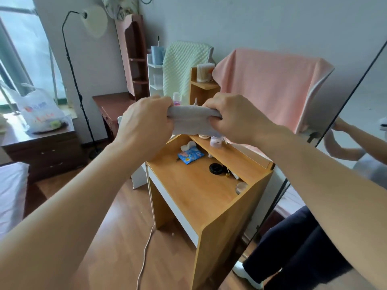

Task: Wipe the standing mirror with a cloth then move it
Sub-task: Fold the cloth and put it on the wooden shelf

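A grey cloth (191, 120) is stretched between both my hands, above the wooden dressing table. My left hand (144, 122) grips its left end and my right hand (234, 118) grips its right end. The standing mirror (360, 130) with a thin black frame leans at the right edge of the view. Its glass reflects my arms, dark trousers and a white shoe. Both hands are well left of the mirror and apart from it.
The light wooden dressing table (194, 185) holds a blue packet (190, 154), a black lid (215, 168) and small jars. A pink towel (270, 84) hangs behind. A floor lamp (73, 70), dark drawers (44, 149) with a plastic bag, and a white cable on the floor stand left.
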A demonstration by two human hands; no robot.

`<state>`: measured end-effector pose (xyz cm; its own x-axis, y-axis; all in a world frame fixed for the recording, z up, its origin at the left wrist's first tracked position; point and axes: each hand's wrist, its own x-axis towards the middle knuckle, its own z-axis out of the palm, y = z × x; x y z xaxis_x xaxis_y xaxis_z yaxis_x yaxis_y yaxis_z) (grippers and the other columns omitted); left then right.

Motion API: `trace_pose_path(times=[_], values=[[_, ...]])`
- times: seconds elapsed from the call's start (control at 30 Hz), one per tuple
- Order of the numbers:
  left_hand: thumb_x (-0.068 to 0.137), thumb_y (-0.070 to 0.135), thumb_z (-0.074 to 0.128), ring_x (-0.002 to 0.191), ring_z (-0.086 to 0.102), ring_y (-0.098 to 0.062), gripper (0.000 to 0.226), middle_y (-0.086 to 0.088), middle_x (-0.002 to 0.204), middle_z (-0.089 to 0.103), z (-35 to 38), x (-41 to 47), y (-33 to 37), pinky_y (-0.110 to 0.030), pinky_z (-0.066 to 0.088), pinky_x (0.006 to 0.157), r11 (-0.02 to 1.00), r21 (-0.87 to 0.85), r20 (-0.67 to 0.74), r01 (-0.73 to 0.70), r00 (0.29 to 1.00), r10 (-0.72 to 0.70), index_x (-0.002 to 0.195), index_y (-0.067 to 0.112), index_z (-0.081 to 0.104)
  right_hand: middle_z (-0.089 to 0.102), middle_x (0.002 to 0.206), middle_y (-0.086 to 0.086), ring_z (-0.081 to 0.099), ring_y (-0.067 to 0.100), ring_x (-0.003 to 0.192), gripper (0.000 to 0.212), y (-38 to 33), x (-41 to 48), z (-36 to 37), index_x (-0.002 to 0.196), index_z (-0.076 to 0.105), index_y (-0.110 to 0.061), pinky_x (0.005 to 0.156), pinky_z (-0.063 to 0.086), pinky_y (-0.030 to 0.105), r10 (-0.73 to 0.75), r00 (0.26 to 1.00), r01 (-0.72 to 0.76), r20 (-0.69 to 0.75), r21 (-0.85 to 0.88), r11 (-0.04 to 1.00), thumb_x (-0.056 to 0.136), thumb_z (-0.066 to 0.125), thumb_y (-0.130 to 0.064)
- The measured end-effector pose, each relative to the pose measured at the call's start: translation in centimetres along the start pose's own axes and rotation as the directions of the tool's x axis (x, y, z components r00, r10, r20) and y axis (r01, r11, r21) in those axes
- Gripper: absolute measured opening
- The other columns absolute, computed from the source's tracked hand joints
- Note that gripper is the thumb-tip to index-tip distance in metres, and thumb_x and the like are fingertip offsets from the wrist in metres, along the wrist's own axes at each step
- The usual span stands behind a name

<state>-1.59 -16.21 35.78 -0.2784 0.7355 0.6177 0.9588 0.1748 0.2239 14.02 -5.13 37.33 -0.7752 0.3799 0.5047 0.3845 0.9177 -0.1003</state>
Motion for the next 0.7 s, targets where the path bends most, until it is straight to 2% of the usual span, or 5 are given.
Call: trace_pose_path(times=[0.13,0.27,0.43,0.57,0.7], values=[[0.079,0.008,0.047,0.077,0.048,-0.024,0.017,-0.006,0.087,0.059,1.2,-0.4,-1.4,-0.031,0.032,0.063,0.999,0.046,0.022,0.025,0.999,-0.026,0.090,0.009,0.061,0.052,0.083,0.002,0.053,0.023,0.079,0.015,0.3,0.7,2.4,0.091,0.064,-0.006,0.067,0.044,0.036,0.009,0.999,-0.008,0.043,-0.014,1.000,0.083,0.051,-0.006],[0.079,0.009,0.049,0.075,0.052,-0.026,0.016,-0.004,0.085,0.059,3.5,-0.3,-2.9,-0.035,0.041,0.062,0.996,0.078,0.080,0.044,0.995,-0.051,0.091,0.011,0.060,0.058,0.095,0.006,0.055,0.025,0.086,0.022,1.4,1.5,5.0,0.098,0.065,-0.011,0.074,0.048,0.041,0.046,0.993,-0.044,0.105,-0.025,0.999,0.085,0.049,-0.003],[0.079,0.008,0.050,0.074,0.048,-0.027,0.015,-0.007,0.087,0.060,6.7,0.6,-3.8,-0.033,0.035,0.062,0.991,0.132,0.151,0.038,0.987,-0.058,0.090,0.009,0.059,0.058,0.096,0.006,0.053,0.023,0.088,0.025,3.4,2.4,8.0,0.098,0.064,-0.011,0.079,0.041,0.035,0.079,0.984,-0.067,0.157,-0.079,0.995,0.085,0.047,0.001],[0.079,0.006,0.051,0.073,0.052,-0.028,0.011,-0.010,0.085,0.060,9.0,1.2,-4.2,-0.032,0.030,0.068,0.976,0.217,0.214,-0.003,0.976,-0.045,0.087,0.008,0.058,0.059,0.101,0.005,0.054,0.023,0.094,0.031,4.9,3.1,10.3,0.106,0.063,-0.016,0.088,0.037,0.038,0.082,0.980,-0.065,0.182,-0.097,0.993,0.086,0.046,0.001],[0.081,0.002,0.049,0.076,0.045,-0.025,0.013,-0.009,0.087,0.056,11.4,0.7,-4.3,-0.032,0.029,0.067,0.970,0.238,0.276,0.042,0.955,-0.109,0.091,0.008,0.054,0.059,0.102,0.005,0.052,0.023,0.095,0.028,6.4,3.2,13.3,0.106,0.063,-0.017,0.086,0.036,0.038,0.073,0.975,-0.043,0.210,-0.143,0.989,0.087,0.048,-0.002]])
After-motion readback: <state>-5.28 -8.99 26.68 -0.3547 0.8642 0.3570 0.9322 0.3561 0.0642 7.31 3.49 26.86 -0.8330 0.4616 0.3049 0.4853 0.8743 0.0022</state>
